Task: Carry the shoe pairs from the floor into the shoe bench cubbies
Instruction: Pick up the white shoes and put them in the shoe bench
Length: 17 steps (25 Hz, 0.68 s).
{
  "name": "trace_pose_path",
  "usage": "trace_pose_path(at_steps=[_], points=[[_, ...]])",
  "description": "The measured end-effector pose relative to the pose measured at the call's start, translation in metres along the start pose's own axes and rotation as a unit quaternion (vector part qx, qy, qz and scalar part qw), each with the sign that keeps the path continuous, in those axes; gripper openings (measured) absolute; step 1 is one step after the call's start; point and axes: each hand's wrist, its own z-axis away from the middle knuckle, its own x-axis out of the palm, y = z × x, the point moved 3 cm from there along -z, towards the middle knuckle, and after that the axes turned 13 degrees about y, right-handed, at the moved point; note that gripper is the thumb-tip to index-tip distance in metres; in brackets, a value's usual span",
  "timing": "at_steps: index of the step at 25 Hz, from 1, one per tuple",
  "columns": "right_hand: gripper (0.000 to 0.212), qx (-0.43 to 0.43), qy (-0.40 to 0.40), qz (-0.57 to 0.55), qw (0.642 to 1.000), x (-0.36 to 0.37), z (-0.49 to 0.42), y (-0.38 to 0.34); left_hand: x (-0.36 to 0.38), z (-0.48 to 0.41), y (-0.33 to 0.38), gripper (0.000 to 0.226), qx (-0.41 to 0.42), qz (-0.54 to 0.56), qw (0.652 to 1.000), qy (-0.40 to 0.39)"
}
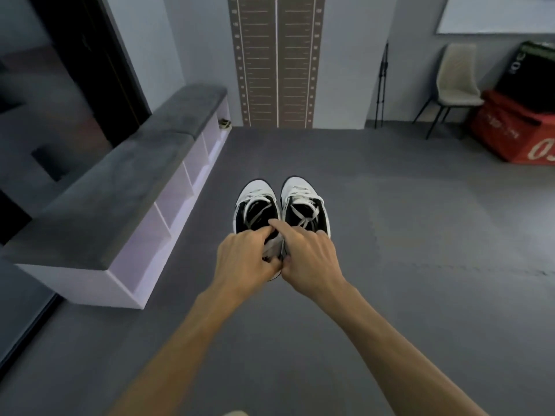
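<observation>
Both forearms reach forward; left hand [244, 256] and right hand [309, 259] each closed on heel of white shoes [280, 205], carried above floor [390, 235]. Bench [120, 181] cubbies left; keep pair level, toes first.

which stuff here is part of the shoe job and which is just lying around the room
Part of the job:
- white and black sneakers, one held in the left hand, one in the right hand
- shoe bench with its cubbies
- shoe already in the far cubby

Just lying about:
- beige chair
- red box with a black box on top
- tripod by the wall
</observation>
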Motion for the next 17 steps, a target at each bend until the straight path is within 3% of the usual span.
trace_pose_path(at_steps=[8, 17], points=[[0.073, -0.015, -0.008, 0.015, 1.0, 0.124, -0.248, 0.144, 0.151, -0.264, -0.063, 0.027, 0.001, 0.021, 0.999, 0.028], [0.074, 0.031, 0.022, 0.022, 0.999, 0.231, -0.524, 0.315, 0.3, -0.58, -0.102, 0.025, 0.033, 0.028, 0.999, -0.004]])
